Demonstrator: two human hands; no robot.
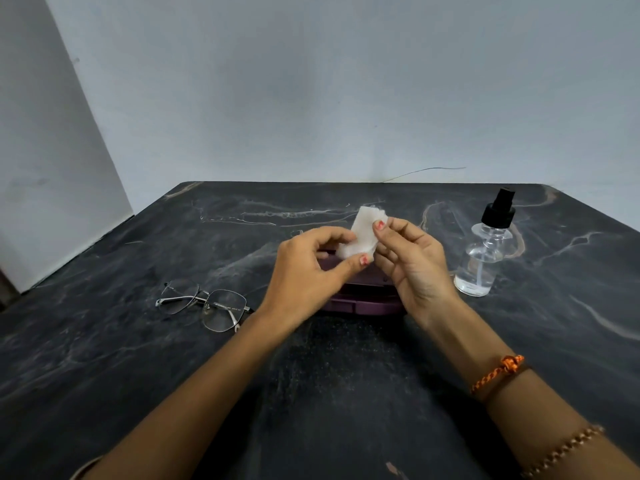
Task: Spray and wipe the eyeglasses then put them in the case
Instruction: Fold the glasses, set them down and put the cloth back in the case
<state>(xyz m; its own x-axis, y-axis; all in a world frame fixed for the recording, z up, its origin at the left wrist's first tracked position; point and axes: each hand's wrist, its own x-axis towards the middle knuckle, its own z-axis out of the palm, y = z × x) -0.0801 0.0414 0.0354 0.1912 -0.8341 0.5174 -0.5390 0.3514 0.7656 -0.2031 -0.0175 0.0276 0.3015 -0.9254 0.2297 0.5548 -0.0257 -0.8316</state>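
I am seeing both hands raised over the dark marble table [104, 358], pinching a small white cloth [360, 233] between them: the left hand [311, 271] is gripping its lower edge with thumb and fingers, the right hand [412, 261] its upper edge. They are blocking most of the purple case [363, 299] lying beneath; it is probably open. The eyeglasses [207, 304] are resting unfolded to the left, the spray bottle [485, 251] standing upright to the right.
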